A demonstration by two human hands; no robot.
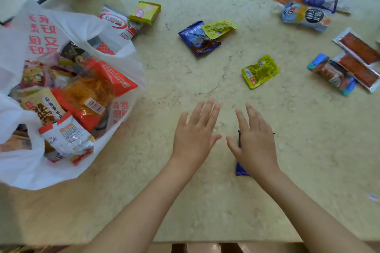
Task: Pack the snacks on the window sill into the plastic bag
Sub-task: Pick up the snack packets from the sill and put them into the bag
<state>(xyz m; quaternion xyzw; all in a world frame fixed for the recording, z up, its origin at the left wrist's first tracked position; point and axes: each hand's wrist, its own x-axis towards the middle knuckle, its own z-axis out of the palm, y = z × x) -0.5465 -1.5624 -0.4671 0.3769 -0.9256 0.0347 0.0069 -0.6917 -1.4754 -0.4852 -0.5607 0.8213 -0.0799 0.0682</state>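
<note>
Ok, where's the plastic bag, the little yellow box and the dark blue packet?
plastic bag [30, 170]: head view, bare white front wall.
yellow box [145, 12]: head view, middle of its top face.
dark blue packet [198, 39]: head view, middle of the wrapper.

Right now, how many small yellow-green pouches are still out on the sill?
2. One yellow-green pouch overlaps the dark blue packet mid-sill; the other pouch lies alone, beyond the right hand. More may hide under the far-right pile.
</note>
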